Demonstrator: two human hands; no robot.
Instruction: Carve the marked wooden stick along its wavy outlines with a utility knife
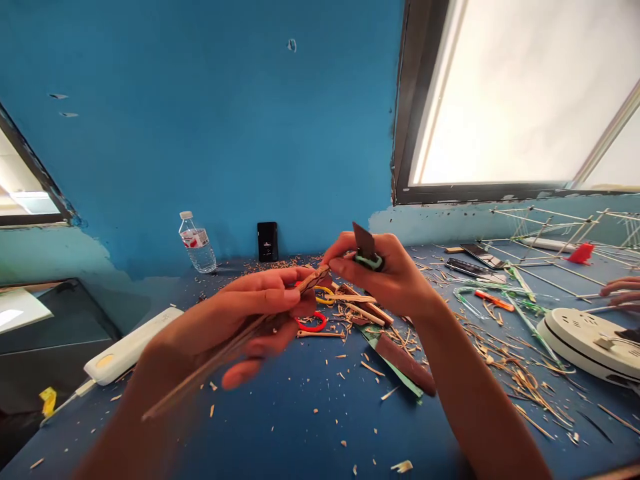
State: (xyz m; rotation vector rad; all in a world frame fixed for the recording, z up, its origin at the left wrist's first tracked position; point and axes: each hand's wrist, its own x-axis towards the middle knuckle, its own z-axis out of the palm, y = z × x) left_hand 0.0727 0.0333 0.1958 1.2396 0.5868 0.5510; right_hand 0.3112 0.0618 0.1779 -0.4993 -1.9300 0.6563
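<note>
My left hand (260,300) is closed on a thin wooden stick (207,363), with the thumb on top near its upper end. The stick slants down toward me along my left forearm. My right hand (395,277) grips a knife with a green handle (369,261); its wide dark blade (364,240) points up, away from the stick. Thumb and forefinger of that hand also pinch the stick's upper tip. Beneath my hands, red (316,323) and yellow (326,294) loops, perhaps scissor handles, show among wood pieces (367,308).
Wood shavings litter the blue table (300,427). Around it are a water bottle (197,245), a black phone (267,241), a white power strip (133,343), a brown strip on green (405,363), an orange cutter (494,300), a round white device (590,340), a stick frame (545,230) and another person's hand (623,293).
</note>
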